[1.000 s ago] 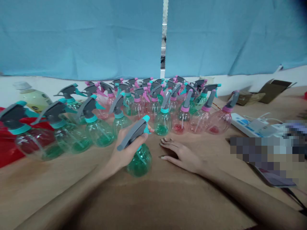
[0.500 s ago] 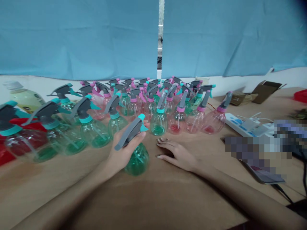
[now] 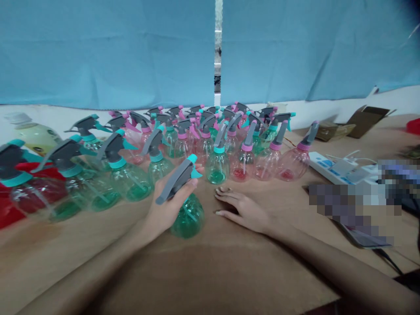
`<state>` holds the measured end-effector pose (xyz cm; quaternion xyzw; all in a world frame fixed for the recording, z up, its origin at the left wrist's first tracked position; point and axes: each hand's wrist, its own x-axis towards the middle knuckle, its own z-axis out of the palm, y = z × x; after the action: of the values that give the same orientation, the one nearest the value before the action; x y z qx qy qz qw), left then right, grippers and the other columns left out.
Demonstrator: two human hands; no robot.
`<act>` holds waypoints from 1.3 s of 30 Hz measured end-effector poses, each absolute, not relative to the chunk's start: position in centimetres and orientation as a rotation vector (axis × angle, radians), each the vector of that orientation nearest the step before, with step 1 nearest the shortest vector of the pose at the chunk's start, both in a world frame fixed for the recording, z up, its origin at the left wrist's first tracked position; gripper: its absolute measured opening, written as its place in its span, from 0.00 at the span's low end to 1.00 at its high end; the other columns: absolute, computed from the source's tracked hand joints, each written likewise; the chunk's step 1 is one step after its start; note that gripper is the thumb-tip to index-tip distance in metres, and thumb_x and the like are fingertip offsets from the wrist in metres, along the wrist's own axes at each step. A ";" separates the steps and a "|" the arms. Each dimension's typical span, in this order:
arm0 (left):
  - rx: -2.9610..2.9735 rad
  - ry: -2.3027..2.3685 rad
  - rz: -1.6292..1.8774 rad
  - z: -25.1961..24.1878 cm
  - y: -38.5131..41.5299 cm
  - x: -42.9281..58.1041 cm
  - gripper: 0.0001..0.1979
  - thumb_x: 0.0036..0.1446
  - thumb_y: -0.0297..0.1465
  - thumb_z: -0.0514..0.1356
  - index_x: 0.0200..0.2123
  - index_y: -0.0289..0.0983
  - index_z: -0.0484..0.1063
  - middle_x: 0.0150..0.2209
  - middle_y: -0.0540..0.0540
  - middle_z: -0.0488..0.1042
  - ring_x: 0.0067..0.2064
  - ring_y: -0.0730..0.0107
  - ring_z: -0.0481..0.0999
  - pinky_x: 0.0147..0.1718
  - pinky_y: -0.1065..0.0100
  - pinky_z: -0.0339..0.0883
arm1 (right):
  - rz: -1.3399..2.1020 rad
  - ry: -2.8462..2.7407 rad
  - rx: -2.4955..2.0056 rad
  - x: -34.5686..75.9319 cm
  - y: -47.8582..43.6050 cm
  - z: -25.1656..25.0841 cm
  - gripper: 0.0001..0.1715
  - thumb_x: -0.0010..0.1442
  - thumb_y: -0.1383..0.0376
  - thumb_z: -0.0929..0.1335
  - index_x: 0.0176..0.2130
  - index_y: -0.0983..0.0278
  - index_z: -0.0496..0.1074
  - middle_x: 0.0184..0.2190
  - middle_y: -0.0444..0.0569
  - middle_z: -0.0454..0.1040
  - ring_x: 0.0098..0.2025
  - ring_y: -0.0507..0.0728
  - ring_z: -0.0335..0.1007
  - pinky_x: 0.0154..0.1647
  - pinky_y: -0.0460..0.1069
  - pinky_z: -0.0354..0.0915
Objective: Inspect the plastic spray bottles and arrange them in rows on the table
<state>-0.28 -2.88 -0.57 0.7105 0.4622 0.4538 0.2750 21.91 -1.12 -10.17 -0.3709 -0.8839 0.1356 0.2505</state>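
Observation:
My left hand (image 3: 169, 205) is closed round the neck of a green spray bottle (image 3: 189, 218) with a grey and turquoise trigger head. The bottle is upright at the front of the others, and its collar is hidden by my fingers. My right hand (image 3: 241, 208) lies palm down on the table (image 3: 216, 275), fingers stretched out to the left and holding nothing. Just beyond it stand another green spray bottle (image 3: 217, 168) and a pink spray bottle (image 3: 241, 168), each with a little liquid in the bottom.
Several more spray bottles, green (image 3: 133, 181) and pink (image 3: 290, 166), fill the back and left. A large pale bottle (image 3: 33, 133) and red plastic (image 3: 11, 210) are far left. At right are a power strip (image 3: 328, 168), a phone (image 3: 364, 236) and an opened cardboard box (image 3: 369, 120).
Almost nothing differs. The view has shifted very slightly; my left hand keeps its hold on the green spray bottle, and my right hand rests in the same place.

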 end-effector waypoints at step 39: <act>2.028 1.347 1.269 -0.3 -2.9 -0.3 0.12 0.58 0.40 0.56 0.32 0.39 0.72 0.31 0.48 0.73 0.32 0.68 0.71 0.30 0.67 0.65 | 0.398 -2.437 -0.960 21.9 -1.1 -10.1 0.26 0.63 0.53 0.61 0.56 0.60 0.65 0.57 0.51 0.66 0.62 0.58 0.55 0.63 0.60 0.52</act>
<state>-0.28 -2.92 -0.33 0.7243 0.4809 0.4533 0.1966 21.94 -1.12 -10.11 -0.3515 -0.8921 0.1458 0.2435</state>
